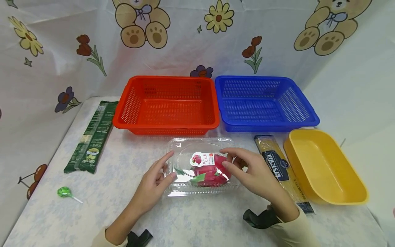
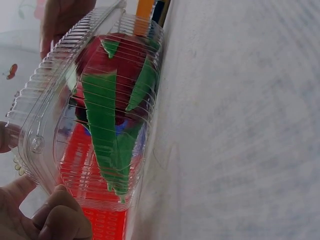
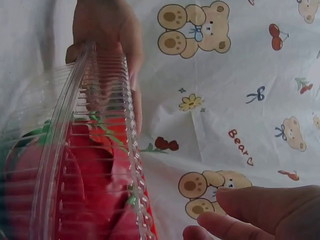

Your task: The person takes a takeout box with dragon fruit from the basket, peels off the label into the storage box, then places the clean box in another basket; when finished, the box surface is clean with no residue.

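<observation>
A green lollipop (image 1: 64, 191) lies at the far left, its stick pointing right and toward the person. Beyond it is a long green packet (image 1: 92, 139), slanted, its far end beside the red basket (image 1: 166, 131).

The left hand (image 1: 154, 183) is at the left end of a clear box (image 1: 182, 189). Its thumb and forefinger are spread well apart and reach over the edge, the other fingers bent beside the end wall; it touches the box, but I cannot tell whether it has hold of it.

The box sits on the table in front of the red basket, lid over it, long axis running left to right. Inside, toward the right, lies a red fruit (image 1: 213, 175), its green leaf tips pointing left. A label (image 1: 202, 159) sits on the lid.

The right hand (image 1: 251, 171) hovers over the lid's right part, thumb and forefinger pointing left with a gap between their tips, holding nothing.

The blue basket (image 1: 266, 127) adjoins the red one. A pasta packet (image 1: 279, 164) slants beside the right hand, next to a yellow tub (image 1: 324, 164) at the far right.
</observation>
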A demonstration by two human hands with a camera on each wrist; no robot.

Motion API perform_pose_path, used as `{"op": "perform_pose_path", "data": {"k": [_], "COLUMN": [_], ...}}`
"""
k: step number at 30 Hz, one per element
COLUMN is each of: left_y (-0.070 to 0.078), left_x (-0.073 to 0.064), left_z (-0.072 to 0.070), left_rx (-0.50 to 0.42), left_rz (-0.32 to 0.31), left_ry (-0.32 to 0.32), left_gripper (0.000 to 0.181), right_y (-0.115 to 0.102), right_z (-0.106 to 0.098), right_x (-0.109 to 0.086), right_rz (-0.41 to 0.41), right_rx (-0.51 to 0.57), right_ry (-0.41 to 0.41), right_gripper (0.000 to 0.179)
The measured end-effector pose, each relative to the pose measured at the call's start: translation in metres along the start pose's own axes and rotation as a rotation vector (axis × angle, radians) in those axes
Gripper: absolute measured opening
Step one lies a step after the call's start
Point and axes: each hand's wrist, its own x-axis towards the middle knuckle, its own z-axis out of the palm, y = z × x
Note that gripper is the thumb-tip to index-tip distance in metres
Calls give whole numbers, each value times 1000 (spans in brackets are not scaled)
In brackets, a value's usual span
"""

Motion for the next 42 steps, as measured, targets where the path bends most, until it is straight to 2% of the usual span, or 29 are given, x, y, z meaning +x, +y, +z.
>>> {"op": "perform_pose_path", "data": {"k": [4,10,17,22,28,35,42], "left_y": [-2,-1,2,3,4,5,2], "left_x": [0,0,0,1,0,-3,-1], "left_z": [0,1,-1,-1,-1,-3,-2], "left_rx": [3,8,18,21,17,11,6], "left_rz": [2,25,49,49,43,31,28], "left_ry": [3,0,4,-1,-12,-12,-6], "left_gripper": [64,64,64,64,64,64,64], "right_y": [-1,8,4,2,2,4,3], "right_z": [9,22,30,31,32,35,36], "right_x": [16,26,29,28,25,22,16], "right_rz": [-2,27,40,47,37,-10,-28], "right_rx": [38,-44,-185,-227,-223,-203,-127], "right_ry": [-51,4,15,23,34,53,45], "right_gripper": [29,27,36,34,26,21,26]}}
